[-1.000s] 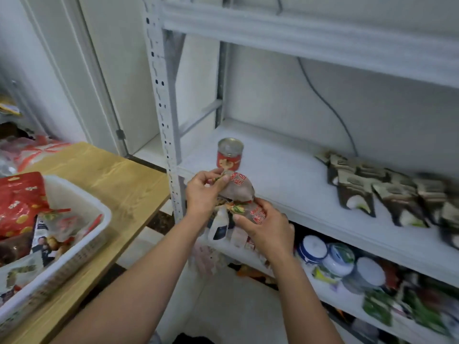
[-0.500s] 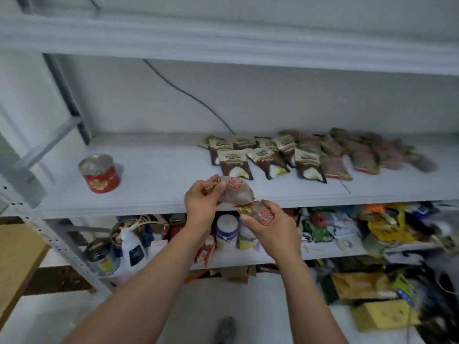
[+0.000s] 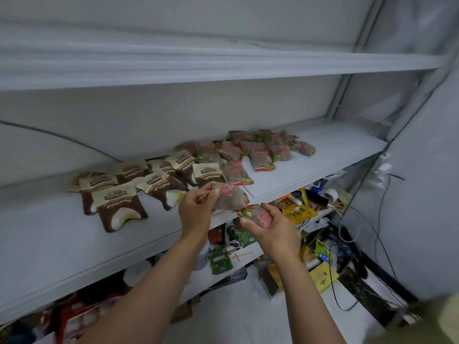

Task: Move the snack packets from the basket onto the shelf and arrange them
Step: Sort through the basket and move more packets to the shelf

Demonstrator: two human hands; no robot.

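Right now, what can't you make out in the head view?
All head view:
- Basket: out of frame.
- Upper packet in left hand: red print blurred, unreadable.
- Lower packet: partly covered by right hand.
- Far pile: packets overlap and blur; count unclear.
- Lower shelf: goods hidden by the shelf above and both arms.

A yellow bag (image 3: 299,212) is seen amid clutter. A green bag (image 3: 220,261) is laid to its lower left, a yellow box (image 3: 323,278) below it, and a dark cable (image 3: 74,142) far to its upper left.
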